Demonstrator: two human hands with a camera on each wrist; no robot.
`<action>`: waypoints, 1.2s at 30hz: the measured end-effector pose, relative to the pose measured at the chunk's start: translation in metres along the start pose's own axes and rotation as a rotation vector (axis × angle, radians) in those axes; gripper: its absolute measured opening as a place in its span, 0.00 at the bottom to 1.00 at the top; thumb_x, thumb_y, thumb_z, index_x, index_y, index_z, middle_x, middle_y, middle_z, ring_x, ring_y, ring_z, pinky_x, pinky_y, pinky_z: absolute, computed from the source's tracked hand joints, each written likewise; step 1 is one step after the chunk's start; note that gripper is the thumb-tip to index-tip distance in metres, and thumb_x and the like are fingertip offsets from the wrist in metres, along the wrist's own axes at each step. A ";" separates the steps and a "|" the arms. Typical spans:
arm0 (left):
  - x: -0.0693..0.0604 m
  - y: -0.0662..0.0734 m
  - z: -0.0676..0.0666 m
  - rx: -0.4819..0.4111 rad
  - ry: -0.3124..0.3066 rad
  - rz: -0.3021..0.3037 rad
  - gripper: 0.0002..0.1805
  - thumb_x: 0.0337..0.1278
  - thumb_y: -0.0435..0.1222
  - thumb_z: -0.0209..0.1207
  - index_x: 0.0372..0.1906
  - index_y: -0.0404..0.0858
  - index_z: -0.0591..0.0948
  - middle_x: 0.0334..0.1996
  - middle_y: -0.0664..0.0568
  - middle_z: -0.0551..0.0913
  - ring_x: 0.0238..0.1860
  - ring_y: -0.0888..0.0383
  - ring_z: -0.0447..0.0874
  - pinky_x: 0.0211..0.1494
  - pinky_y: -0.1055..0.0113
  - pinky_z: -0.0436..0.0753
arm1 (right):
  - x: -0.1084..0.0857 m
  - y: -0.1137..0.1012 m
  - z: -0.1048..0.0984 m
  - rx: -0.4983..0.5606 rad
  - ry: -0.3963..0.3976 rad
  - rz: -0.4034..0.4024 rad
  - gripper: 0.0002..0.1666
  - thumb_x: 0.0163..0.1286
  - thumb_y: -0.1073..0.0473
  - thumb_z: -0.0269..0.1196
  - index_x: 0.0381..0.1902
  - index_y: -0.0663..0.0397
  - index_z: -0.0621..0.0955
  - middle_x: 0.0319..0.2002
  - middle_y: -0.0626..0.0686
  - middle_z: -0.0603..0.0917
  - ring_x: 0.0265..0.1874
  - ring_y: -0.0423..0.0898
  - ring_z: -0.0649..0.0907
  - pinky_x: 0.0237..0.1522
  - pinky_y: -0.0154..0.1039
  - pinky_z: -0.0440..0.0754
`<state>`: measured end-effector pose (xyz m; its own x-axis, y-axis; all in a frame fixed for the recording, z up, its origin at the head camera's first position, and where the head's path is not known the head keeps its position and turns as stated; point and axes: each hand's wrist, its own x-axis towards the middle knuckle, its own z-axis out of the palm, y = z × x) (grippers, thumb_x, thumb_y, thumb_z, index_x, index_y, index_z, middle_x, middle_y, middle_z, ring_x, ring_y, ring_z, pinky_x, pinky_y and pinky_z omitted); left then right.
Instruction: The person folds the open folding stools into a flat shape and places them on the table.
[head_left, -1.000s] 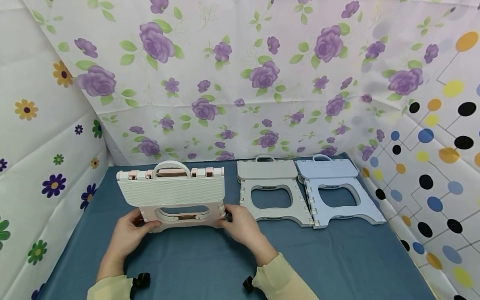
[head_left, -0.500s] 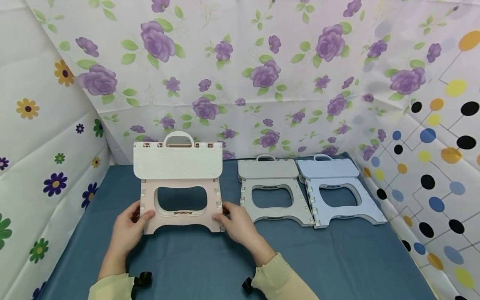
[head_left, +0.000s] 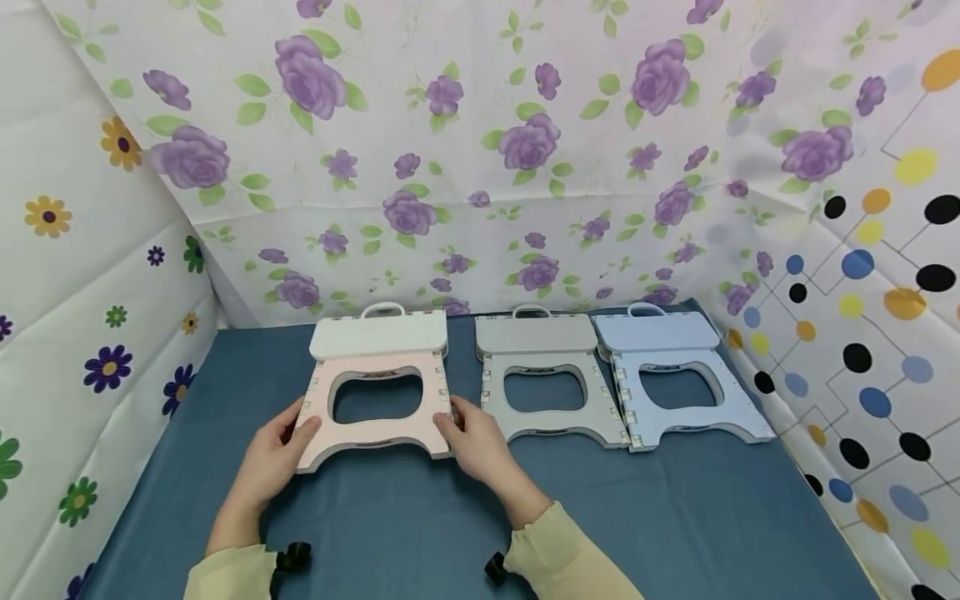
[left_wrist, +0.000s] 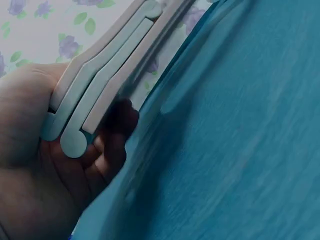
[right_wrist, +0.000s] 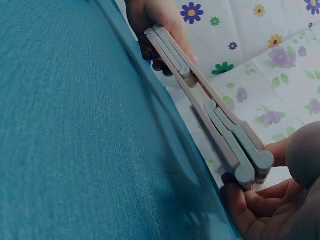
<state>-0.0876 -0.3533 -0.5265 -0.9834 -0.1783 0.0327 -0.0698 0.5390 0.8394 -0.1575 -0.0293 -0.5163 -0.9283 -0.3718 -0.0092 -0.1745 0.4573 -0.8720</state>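
Observation:
A pink folding step stool with a white top point(head_left: 378, 333), folded flat, is at the left of the head view. My left hand point(head_left: 268, 458) grips its near left corner, thumb on the upper face. At the near right corner my right hand point(head_left: 478, 442) pinches the stool the same way. In the left wrist view the stool's folded leg edge point(left_wrist: 95, 95) lies between thumb and curled fingers, which are beneath it. The right wrist view shows both hands on the near edge point(right_wrist: 225, 130). Whether the far end touches the cloth cannot be told.
A folded grey stool point(head_left: 536, 335) lies right of the pink one, with a folded blue stool point(head_left: 656, 332) beside it. A blue cloth point(head_left: 405, 533) covers the table. Patterned curtains point(head_left: 480, 167) stand behind and at both sides.
The pink stool has swung from a tilted, raised pose to nearly flat, and moved right toward the grey stool. Both hands keep hold of it; the left hand has shifted right.

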 end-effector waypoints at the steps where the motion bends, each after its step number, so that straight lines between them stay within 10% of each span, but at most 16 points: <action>1: 0.000 0.000 0.001 0.012 -0.011 -0.017 0.40 0.84 0.53 0.55 0.83 0.31 0.61 0.71 0.32 0.76 0.53 0.54 0.80 0.48 0.75 0.76 | -0.001 0.000 0.000 -0.005 -0.002 0.000 0.36 0.85 0.45 0.59 0.77 0.65 0.73 0.40 0.52 0.85 0.34 0.45 0.81 0.35 0.42 0.78; 7: 0.000 -0.004 0.004 0.030 -0.046 -0.086 0.45 0.81 0.57 0.56 0.85 0.32 0.58 0.78 0.31 0.67 0.71 0.41 0.72 0.67 0.53 0.74 | -0.002 0.000 0.004 -0.113 -0.082 -0.010 0.46 0.80 0.44 0.65 0.82 0.66 0.64 0.68 0.63 0.81 0.59 0.54 0.86 0.56 0.51 0.84; 17: 0.000 -0.004 0.001 0.141 -0.123 -0.143 0.65 0.65 0.62 0.70 0.88 0.36 0.44 0.80 0.24 0.52 0.79 0.26 0.50 0.74 0.28 0.58 | -0.001 -0.008 0.013 -0.317 -0.121 -0.109 0.56 0.70 0.49 0.77 0.84 0.63 0.61 0.81 0.66 0.63 0.78 0.61 0.68 0.72 0.55 0.73; 25: -0.003 0.004 -0.002 0.164 -0.148 -0.071 0.58 0.70 0.59 0.67 0.88 0.37 0.47 0.80 0.26 0.50 0.78 0.25 0.48 0.69 0.23 0.60 | -0.008 -0.002 -0.001 -0.322 -0.107 -0.149 0.44 0.78 0.48 0.69 0.83 0.59 0.66 0.80 0.67 0.64 0.72 0.60 0.76 0.69 0.55 0.76; 33: -0.002 0.004 -0.018 0.168 -0.098 -0.015 0.58 0.76 0.55 0.63 0.88 0.40 0.38 0.84 0.28 0.36 0.81 0.23 0.34 0.68 0.17 0.52 | -0.009 0.016 -0.062 -0.335 0.040 -0.310 0.31 0.82 0.48 0.65 0.75 0.57 0.78 0.72 0.63 0.78 0.51 0.54 0.90 0.53 0.50 0.87; 36: -0.003 0.003 -0.027 0.222 -0.059 0.054 0.58 0.75 0.54 0.65 0.88 0.40 0.39 0.84 0.29 0.35 0.81 0.23 0.31 0.67 0.15 0.48 | -0.012 0.031 -0.089 -0.390 0.079 -0.321 0.32 0.81 0.47 0.67 0.75 0.56 0.77 0.74 0.65 0.75 0.61 0.58 0.86 0.61 0.54 0.84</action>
<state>-0.0803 -0.3733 -0.5094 -0.9944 -0.0990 0.0368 -0.0454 0.7155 0.6972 -0.1813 0.0613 -0.4996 -0.8270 -0.4877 0.2798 -0.5508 0.6028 -0.5773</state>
